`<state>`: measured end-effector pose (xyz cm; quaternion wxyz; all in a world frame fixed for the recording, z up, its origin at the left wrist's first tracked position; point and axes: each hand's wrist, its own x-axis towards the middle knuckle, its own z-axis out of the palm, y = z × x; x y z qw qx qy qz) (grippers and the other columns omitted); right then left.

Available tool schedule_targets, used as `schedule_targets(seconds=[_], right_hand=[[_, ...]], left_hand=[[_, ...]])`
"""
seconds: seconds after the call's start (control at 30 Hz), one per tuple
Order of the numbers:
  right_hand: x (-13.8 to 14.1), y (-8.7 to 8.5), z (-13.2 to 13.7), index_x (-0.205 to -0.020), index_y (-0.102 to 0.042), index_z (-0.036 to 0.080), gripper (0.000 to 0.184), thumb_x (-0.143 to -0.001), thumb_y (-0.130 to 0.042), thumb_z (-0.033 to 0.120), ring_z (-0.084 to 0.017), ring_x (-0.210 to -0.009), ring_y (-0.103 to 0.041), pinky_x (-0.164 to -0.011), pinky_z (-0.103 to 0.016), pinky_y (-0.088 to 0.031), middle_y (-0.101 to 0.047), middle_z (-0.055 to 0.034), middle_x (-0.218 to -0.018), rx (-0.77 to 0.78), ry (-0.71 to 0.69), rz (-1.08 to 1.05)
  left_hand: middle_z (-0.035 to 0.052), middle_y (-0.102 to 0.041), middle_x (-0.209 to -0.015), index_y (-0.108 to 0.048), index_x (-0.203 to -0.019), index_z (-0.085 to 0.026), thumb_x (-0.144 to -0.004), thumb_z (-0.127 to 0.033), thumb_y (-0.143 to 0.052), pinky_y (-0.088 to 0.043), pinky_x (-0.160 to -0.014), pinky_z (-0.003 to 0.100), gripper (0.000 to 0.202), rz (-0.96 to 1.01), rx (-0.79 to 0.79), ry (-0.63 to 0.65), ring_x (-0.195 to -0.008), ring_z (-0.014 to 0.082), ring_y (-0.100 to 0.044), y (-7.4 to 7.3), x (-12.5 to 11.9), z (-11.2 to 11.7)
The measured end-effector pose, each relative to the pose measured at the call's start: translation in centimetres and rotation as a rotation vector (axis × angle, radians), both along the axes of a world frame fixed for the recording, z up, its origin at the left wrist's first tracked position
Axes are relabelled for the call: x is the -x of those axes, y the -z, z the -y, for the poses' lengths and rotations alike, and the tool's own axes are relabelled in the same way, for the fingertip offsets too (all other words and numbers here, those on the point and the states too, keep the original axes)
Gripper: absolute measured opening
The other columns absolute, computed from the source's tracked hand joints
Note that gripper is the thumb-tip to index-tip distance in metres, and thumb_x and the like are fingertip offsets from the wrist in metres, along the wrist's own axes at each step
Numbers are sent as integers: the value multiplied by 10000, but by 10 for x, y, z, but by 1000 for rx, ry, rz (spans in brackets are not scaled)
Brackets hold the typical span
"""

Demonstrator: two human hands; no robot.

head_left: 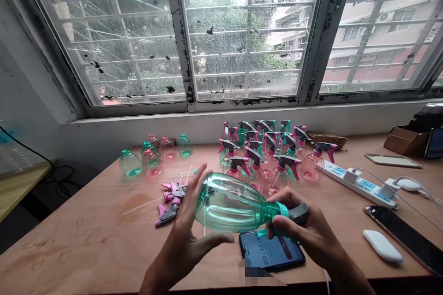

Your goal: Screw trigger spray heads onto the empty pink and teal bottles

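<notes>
A translucent green spray bottle (230, 205) lies sideways in the air between my hands, its base to the left. My right hand (304, 228) is closed around the neck end, gripping the teal collar and the dark spray head (298, 214), partly hidden by the fingers. My left hand (188, 230) is at the base, fingers stretched upward and thumb held out below the bottle. Whether its palm touches the base, I cannot tell. Behind that hand lie loose pink-and-black spray heads (171, 203) with thin tubes.
Several capped spray bottles (266, 156) crowd the table by the window. Green and pink bottles without heads (152, 159) stand at the back left. A lit phone (273, 251) lies under my hands. To the right are a power strip (356, 182), a dark phone (404, 235) and a white case (382, 245).
</notes>
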<state>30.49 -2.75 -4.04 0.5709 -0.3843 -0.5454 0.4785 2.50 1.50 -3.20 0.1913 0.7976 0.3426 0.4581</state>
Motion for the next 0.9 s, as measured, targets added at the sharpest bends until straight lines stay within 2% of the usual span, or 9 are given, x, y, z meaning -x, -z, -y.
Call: schedule_targets(seconds=[0.1,0.17,0.3,0.4,0.47,0.53,0.6,0.77,0.9], right_hand=[[0,0,-1,-1016,-715,224,408,-886,-941,538,-217,-643,-788,-610,-281,-590,-827,-8,-667,4,-11,-39],[1,0,-1,-997,-717,219,398,-885,-950,523,-192,-636,-776,-629,-262,-589,-827,-1,-664,3,-27,-79],[4,-1,0,-1001,-738,215,373,-877,-966,483,-189,-644,-773,-629,-262,-588,-831,-1,-678,-11,-21,-93],[3,-2,0,-1005,-753,208,372,-870,-974,474,-196,-647,-783,-632,-274,-605,-835,-8,-686,-14,-26,-105],[3,-4,0,-991,-754,208,380,-863,-979,486,-188,-637,-786,-630,-265,-616,-831,0,-678,1,-47,-144],[4,-5,0,-980,-754,208,393,-850,-989,494,-176,-625,-784,-619,-250,-619,-823,11,-673,21,-67,-181],[5,-5,0,-980,-755,206,399,-845,-993,496,-172,-622,-782,-613,-246,-620,-821,12,-669,33,-67,-190],[5,-2,-1,-1005,-764,203,384,-859,-984,481,-176,-646,-768,-624,-251,-605,-832,-2,-684,1,-8,-94],[1,-1,-3,-1009,-744,219,403,-875,-957,534,-165,-615,-746,-596,-243,-586,-830,1,-675,12,-5,-52]], left_hand=[[32,-219,-1887,-165,-1739,-557,-1022,-347,-783,-332,-1354,644,969,4,-70,19,-1733,384,-222,5,0,-1],[43,-233,-1883,-151,-1749,-532,-1049,-321,-740,-324,-1360,632,940,28,-58,32,-1733,370,-227,8,0,0],[102,-287,-1863,-176,-1776,-429,-844,-460,-951,-314,-1364,645,1212,21,47,21,-1710,453,-259,7,-1,2],[87,-327,-1850,-261,-1757,-446,-801,-479,-980,-318,-1365,647,1196,30,54,20,-1698,465,-289,4,-1,1],[73,-334,-1849,-256,-1748,-479,-881,-418,-928,-341,-1364,616,1099,35,16,40,-1700,426,-311,3,-1,0],[67,-317,-1856,-211,-1749,-502,-1014,-320,-784,-369,-1359,570,949,36,-35,59,-1703,369,-330,5,-1,-1],[75,-313,-1857,-169,-1755,-501,-1068,-269,-688,-384,-1352,561,891,19,-58,52,-1702,346,-341,7,-2,-1],[89,-294,-1862,-87,-1764,-499,-817,-534,-957,-299,-1348,697,1286,-16,77,31,-1711,447,-267,7,-1,-3],[90,-312,-1855,-135,-1762,-499,-872,-518,-914,-380,-1322,675,1182,-34,104,77,-1691,441,-331,8,4,-7]])
